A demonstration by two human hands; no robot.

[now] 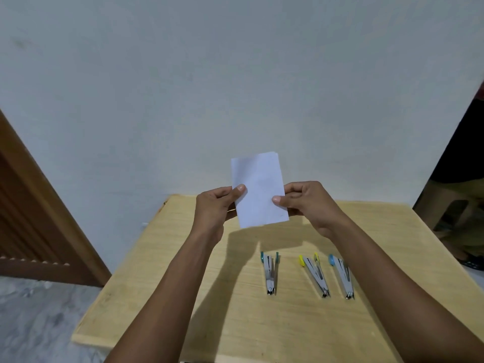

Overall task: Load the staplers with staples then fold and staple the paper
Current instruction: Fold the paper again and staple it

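My left hand [214,205] and right hand [306,203] pinch the paper [258,189]; an uneven grip could skew the fold

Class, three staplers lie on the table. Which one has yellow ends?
The middle stapler: its ends are yellow, while the left stapler has teal ends and the right stapler shows a blue end.

The white paper [258,189] stood upright over the tabletop's [157,297] far edge. The green stapler [270,275], yellow stapler [315,277] and blue stapler [343,277] lay open, side by side.
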